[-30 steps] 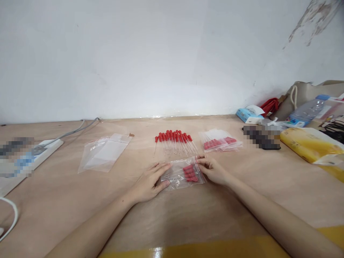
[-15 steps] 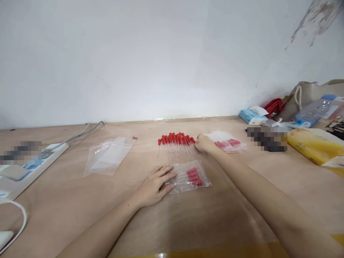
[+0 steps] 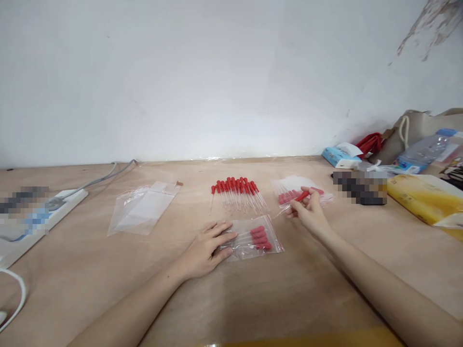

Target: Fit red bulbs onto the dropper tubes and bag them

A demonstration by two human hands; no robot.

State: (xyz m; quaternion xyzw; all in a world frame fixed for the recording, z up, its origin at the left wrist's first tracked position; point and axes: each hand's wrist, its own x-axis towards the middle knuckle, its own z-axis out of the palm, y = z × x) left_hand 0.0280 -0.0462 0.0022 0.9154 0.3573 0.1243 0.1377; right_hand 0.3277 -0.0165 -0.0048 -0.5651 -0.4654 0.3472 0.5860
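My left hand (image 3: 211, 248) lies flat with spread fingers on the left end of a clear zip bag (image 3: 240, 252). Several droppers with red rubber bulbs (image 3: 261, 238) show inside that bag, its zip end facing right. My right hand (image 3: 309, 209) is closed in a pinch on a single dropper (image 3: 302, 196) by its red bulb. The thin clear tube slants down and left toward the bag's opening, apart from it. Behind the bag, a fanned row of loose droppers (image 3: 237, 185) rests on the table, bulbs pointing to the wall.
Filled bags (image 3: 285, 185) are stacked behind my right hand. Flat clear bags (image 3: 144, 209) lie at left, near a power strip (image 3: 72, 205) with a grey cable. On the right are a blue tissue pack (image 3: 340, 156), a blurred dark object (image 3: 372, 200) and a yellow pack (image 3: 423, 195).
My right hand has come away from the right end of the dropper row, moving right and nearer, with one dropper in its fingers. My left hand stays on the bag.
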